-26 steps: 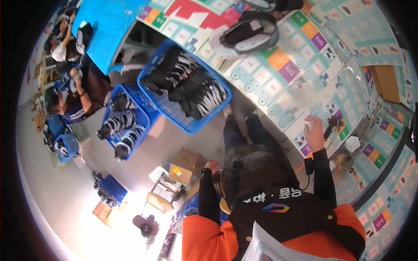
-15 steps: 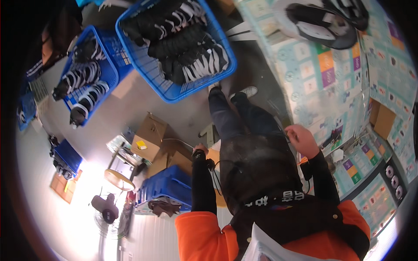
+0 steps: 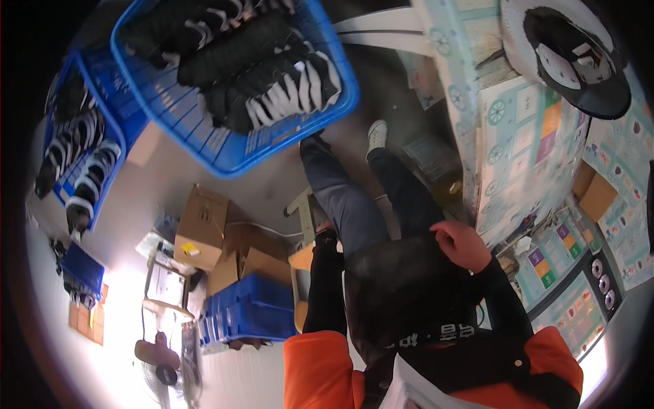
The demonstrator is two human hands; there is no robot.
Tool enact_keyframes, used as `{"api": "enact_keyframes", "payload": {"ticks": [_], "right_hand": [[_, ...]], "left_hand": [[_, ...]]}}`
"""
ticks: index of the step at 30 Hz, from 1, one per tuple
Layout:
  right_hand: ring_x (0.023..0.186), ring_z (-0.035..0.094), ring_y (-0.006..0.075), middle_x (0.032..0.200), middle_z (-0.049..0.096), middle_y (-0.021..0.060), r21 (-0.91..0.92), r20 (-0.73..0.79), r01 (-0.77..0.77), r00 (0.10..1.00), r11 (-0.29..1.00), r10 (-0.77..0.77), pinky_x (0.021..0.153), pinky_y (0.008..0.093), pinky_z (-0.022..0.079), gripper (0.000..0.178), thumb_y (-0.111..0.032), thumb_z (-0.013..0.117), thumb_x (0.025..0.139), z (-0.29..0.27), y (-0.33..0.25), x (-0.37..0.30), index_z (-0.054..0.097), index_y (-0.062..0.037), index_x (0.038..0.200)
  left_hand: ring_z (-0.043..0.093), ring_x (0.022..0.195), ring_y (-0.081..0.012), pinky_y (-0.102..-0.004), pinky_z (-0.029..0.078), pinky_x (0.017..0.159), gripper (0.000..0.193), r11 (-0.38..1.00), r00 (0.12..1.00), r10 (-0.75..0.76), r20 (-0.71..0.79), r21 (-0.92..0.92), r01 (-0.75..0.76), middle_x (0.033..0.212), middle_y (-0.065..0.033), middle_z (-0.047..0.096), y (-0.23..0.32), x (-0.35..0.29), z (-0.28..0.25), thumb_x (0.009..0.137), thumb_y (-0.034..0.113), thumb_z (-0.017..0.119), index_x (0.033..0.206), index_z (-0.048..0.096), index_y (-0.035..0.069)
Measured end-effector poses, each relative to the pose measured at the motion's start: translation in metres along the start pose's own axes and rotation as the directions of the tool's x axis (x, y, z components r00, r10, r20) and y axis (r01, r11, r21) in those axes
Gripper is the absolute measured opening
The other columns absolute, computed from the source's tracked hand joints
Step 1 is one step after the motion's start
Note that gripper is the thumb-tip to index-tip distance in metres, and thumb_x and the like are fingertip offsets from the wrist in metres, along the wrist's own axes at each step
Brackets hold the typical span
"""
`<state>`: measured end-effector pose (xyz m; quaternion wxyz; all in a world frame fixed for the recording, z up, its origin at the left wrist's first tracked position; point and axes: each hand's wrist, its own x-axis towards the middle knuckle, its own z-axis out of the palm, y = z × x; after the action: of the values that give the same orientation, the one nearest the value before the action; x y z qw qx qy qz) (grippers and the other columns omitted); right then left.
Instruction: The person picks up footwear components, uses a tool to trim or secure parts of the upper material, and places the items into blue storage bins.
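Note:
My right hand (image 3: 464,247) hangs in front of the dark apron (image 3: 409,293), its fingers curled loosely inward and nothing visible in them. Beside my left thigh is my left hand (image 3: 325,229); it is small and partly hidden by the wrist, so its fingers do not show clearly. Ahead of my legs stands a large blue basket (image 3: 235,163), packed with rows of stacked black fabric pieces (image 3: 235,51) that have white parts. Neither hand touches it. A black-and-white cap (image 3: 579,61) lies upside down on the patterned table to the right.
To the left stands another filled blue basket (image 3: 109,184). Cardboard boxes (image 3: 202,228), a blue crate (image 3: 255,307) and a fan (image 3: 163,373) are at lower left. The patterned table (image 3: 501,136) runs along my right. A pale stool leg (image 3: 303,211) is near my left hand.
The view has shifted; the filled baskets sit farther left, and the large one appears bigger. My legs are farther apart, and my right hand is a little lower in view.

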<state>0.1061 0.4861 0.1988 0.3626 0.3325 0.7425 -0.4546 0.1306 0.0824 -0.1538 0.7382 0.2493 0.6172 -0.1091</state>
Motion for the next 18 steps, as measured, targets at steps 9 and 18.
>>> {"api": "enact_keyframes", "payload": {"ticks": [9,18], "right_hand": [[0.086,0.068,0.0346,0.091,0.067,0.0130,0.130,0.011,0.015,1.000,0.991,-0.017,0.074,0.0438,0.054,0.021,-0.009,0.069,0.092,0.010,0.039,-0.003,0.068,-0.0091,0.113],[0.089,0.068,0.0327,0.096,0.069,0.0114,0.216,0.078,0.009,0.997,0.976,-0.027,0.075,0.0409,0.055,0.024,-0.011,0.071,0.091,0.037,0.069,-0.001,0.067,-0.0085,0.115]], "left_hand": [[0.061,0.129,-0.0377,-0.0502,0.053,0.104,0.056,0.999,0.997,-0.039,0.074,0.022,0.037,0.138,-0.0152,0.063,0.009,0.039,0.003,0.086,0.034,0.074,0.135,0.059,0.012],[0.064,0.124,-0.0376,-0.0492,0.055,0.101,0.053,0.982,0.980,-0.187,0.063,0.021,0.186,0.133,-0.0148,0.066,-0.043,0.054,0.008,0.084,0.030,0.075,0.132,0.061,0.013]]}}
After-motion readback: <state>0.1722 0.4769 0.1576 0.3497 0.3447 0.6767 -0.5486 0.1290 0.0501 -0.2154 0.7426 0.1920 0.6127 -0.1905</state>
